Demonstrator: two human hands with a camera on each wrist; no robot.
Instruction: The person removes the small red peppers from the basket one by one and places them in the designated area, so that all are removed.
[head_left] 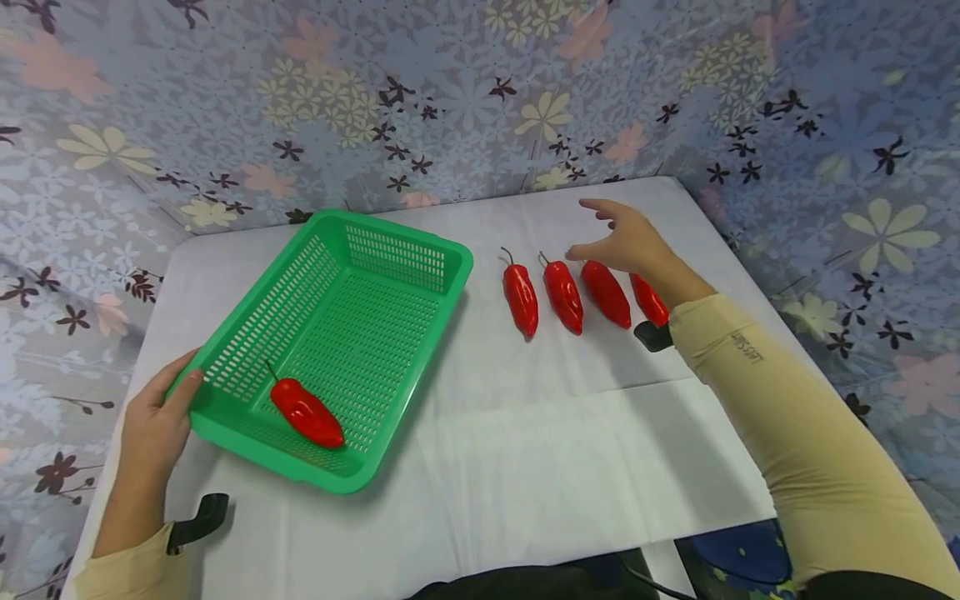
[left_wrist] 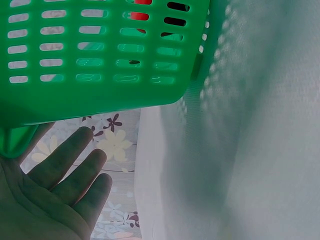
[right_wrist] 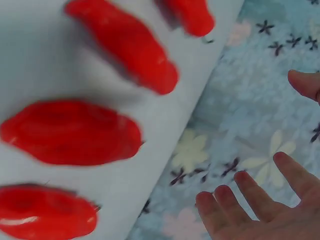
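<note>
My left hand (head_left: 155, 425) holds the near-left corner of a green plastic basket (head_left: 408, 398), thumb on the rim. In the left wrist view the other fingers (left_wrist: 70, 160) stretch out below the basket wall (left_wrist: 100, 95). One red pepper (head_left: 306, 412) with a dark stem lies inside, at the basket's near end. Several more red peppers (head_left: 521, 298) lie in a row on the white cloth. Above that row my right hand (head_left: 626, 242) hovers with thumb and fingers spread, holding nothing. Its wrist partly hides the rightmost pepper (head_left: 649, 300). Peppers (right_wrist: 72, 132) appear blurred in the right wrist view.
The white-covered table (head_left: 555, 467) meets flower-patterned cloth (head_left: 450, 100) at the back and sides. Black wrist mounts (head_left: 198, 521) sit at both sleeves. A dark blue patterned item (head_left: 738, 554) shows below the table's front edge.
</note>
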